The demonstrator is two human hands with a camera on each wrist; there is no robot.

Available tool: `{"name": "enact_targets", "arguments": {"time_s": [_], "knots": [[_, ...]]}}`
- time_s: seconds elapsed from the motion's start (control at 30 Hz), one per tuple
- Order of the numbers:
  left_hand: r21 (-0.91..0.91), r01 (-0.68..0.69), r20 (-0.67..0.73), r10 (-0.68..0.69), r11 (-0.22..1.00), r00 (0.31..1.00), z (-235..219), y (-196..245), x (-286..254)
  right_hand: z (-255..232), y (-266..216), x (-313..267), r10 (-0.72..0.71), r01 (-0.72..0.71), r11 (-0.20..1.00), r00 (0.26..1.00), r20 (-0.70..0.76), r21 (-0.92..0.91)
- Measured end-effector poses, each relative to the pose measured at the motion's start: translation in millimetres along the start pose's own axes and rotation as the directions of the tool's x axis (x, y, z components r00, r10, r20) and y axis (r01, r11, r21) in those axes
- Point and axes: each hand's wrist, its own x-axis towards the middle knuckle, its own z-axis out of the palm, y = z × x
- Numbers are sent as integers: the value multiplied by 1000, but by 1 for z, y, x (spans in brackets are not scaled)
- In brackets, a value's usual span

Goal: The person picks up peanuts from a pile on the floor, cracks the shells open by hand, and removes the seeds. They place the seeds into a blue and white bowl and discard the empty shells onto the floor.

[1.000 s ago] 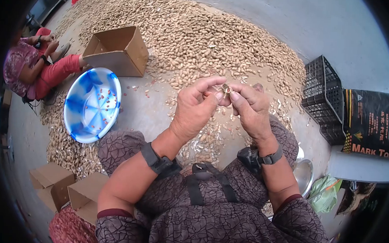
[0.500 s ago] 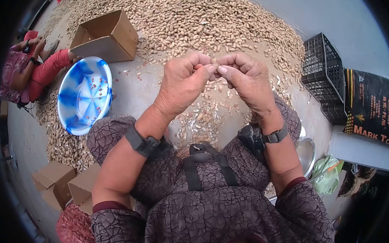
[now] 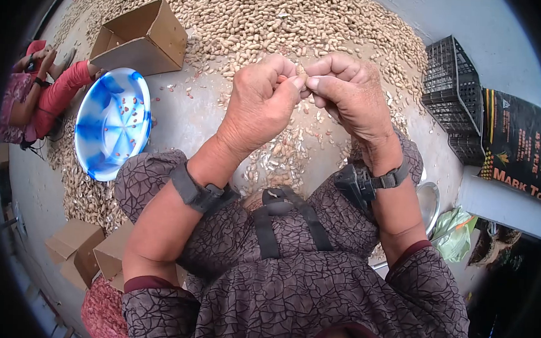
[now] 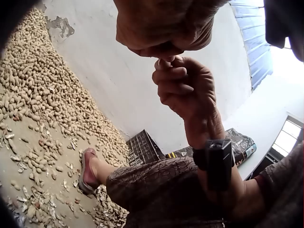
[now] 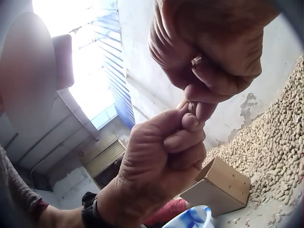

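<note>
Head view: left hand [image 3: 258, 105] and right hand [image 3: 355, 97] are pinching a peanut [image 3: 301, 70] where their fingertips meet, over the floor; it's showing tan, partly covered. Blue-and-white basin [image 3: 93, 119] is holding scattered reddish kernels [image 3: 133, 140]. Cardboard box [image 3: 127, 56] is standing open just beside it, contents mostly hidden.

Left wrist view: both hands are curling their fingers and meeting; grip detail is staying dark, peanut unclear.

Right wrist view: pale rough bit [image 5: 191, 107] is showing between the fingertips, can't tell if shell. Basin and box are appearing below.
</note>
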Motion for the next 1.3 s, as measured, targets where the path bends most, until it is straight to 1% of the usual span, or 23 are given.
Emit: {"name": "enact_targets", "arguments": {"time_s": [0.03,0.1,0.13,0.2,0.23,0.3,0.43,0.5,0.57,0.63,0.67,0.73,0.77,0.83,0.87,0.93,0.97,1.03,1.1,1.17,1.2,1.23,1.3], "knots": [[0,1,0,-1,1000,1000,2,0,0,0,1,1,0,0,1000,1000,0,0],[-72,-42,-65,37,997,997,4,-3,2,-2,4,4,4,-9,991,999,33,136],[-72,-48,-65,44,996,997,4,-3,3,-1,6,6,-2,-2,991,1000,31,134],[-146,-16,-64,6,989,998,3,-3,3,1,9,8,7,-17,978,999,50,210],[-145,-25,-62,16,989,998,2,-1,4,1,7,9,-2,-8,978,999,46,208],[-285,141,-5,-148,948,989,0,4,3,2,5,9,39,-51,976,997,61,211],[-329,178,37,-176,927,984,-2,5,4,3,1,8,39,-46,987,998,49,155],[-242,119,3,-122,963,993,-3,4,6,5,-1,7,41,-47,986,998,38,157],[-265,143,7,-147,953,989,-3,5,6,5,-2,7,42,-46,986,999,29,159],[-268,87,0,-90,959,996,0,7,7,3,-2,7,55,-63,976,998,42,209],[-270,92,1,-95,958,995,1,8,7,2,-2,7,61,-68,975,997,42,209],[-218,37,-37,-46,975,998,3,8,9,3,-2,7,51,-53,969,999,14,243],[-218,39,-37,-48,975,998,4,7,10,4,1,9,53,-55,968,999,15,243],[-45,-75,-64,72,996,995,6,2,13,5,8,11,58,-46,946,998,-27,322],[-45,-74,-63,71,996,995,8,-1,13,6,9,11,58,-46,945,998,-27,323],[21,-96,-158,98,995,983,13,-7,14,11,10,11,125,-86,932,988,-91,351],[23,-101,-157,103,995,982,14,-9,14,13,10,11,121,-81,933,988,-92,351],[175,-50,-167,79,983,983,15,-13,12,18,12,9,123,-60,938,978,-167,341],[200,-73,-193,112,977,975,19,-19,12,20,15,8,107,-49,948,979,-171,315],[143,-75,-295,115,987,948,22,-25,12,23,19,7,139,-71,946,971,-196,316],[32,-4,-293,13,999,956,22,-18,10,25,18,6,158,-87,943,966,-203,322],[34,-12,-294,22,999,956,22,-19,10,25,19,5,150,-79,944,968,-203,320],[-192,106,-235,-150,976,960,22,-29,10,25,23,5,110,-51,957,975,-193,287]]}}
